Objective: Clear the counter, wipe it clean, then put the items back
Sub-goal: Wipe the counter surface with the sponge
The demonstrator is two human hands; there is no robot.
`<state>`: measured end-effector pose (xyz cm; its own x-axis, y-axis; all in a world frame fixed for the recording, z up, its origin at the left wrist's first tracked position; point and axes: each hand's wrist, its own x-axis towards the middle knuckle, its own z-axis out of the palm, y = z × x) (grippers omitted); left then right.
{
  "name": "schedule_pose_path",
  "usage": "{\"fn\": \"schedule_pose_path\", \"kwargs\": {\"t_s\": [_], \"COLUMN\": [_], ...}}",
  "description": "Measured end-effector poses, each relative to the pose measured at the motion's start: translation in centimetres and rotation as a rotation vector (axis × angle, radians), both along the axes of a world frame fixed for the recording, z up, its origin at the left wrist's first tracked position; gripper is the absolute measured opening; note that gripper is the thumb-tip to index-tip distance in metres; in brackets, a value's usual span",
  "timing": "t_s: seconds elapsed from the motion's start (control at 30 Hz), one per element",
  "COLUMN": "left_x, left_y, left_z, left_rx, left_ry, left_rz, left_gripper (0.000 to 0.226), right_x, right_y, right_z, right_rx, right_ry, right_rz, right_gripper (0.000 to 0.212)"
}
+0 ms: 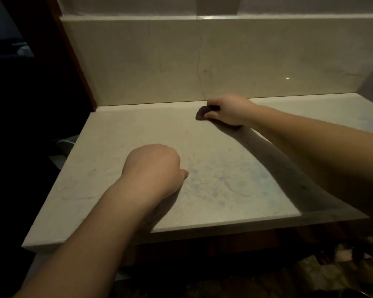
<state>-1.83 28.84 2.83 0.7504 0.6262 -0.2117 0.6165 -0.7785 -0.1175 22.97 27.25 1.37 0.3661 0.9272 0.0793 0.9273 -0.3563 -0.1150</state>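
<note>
While the left hand (pixel 153 168) rests curled and empty on the marble counter (pixel 121 147), the right hand (pixel 228 110) grips a dark cloth (pixel 201 114) against its back edge.

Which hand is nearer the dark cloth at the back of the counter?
Right. The right hand grips the dark cloth near the backsplash. The left hand rests curled on the counter, nearer the front edge, apart from the cloth.

Most of the marble counter (pixel 138 134) lay open for a hand to pass. Only the backsplash (pixel 159 61) walled off the far edge, and a dark wooden panel (pixel 73 61) boxed in the left.
</note>
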Motion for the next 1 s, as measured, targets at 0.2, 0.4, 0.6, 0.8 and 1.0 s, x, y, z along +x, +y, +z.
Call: {"fn": "schedule_pose_path", "kwargs": {"t_s": [0.2,0.4,0.6,0.8,1.0], "left_x": [0.1,0.1,-0.2,0.2,0.4], "left_y": [0.4,0.3,0.6,0.8,1.1], "left_z": [-0.1,-0.3,-0.5,0.0,0.7], "left_rx": [0.005,0.012,0.026,0.013,-0.049], "left_ry": [-0.002,-0.042,-0.051,-0.055,-0.044], "left_rz": [-0.013,-0.006,-0.029,-0.015,0.041], "left_gripper": [0.036,0.034,0.033,0.036,0.041], "right_x": [-1.0,0.9,5.9,6.0,2.0], "right_y": [4.6,0.1,-5.2,-1.1,-4.6], "right_z": [-1.1,-1.5,-1.3,-0.9,-1.0], "right_rx": [0.140,0.127,0.097,0.177,0.033], "right_ry": [0.072,0.033,-0.067,0.062,0.019], "right_rz": [-0.114,-0.161,-0.340,-0.272,0.101], "right_gripper": [0.013,0.017,0.025,0.019,0.021]}}
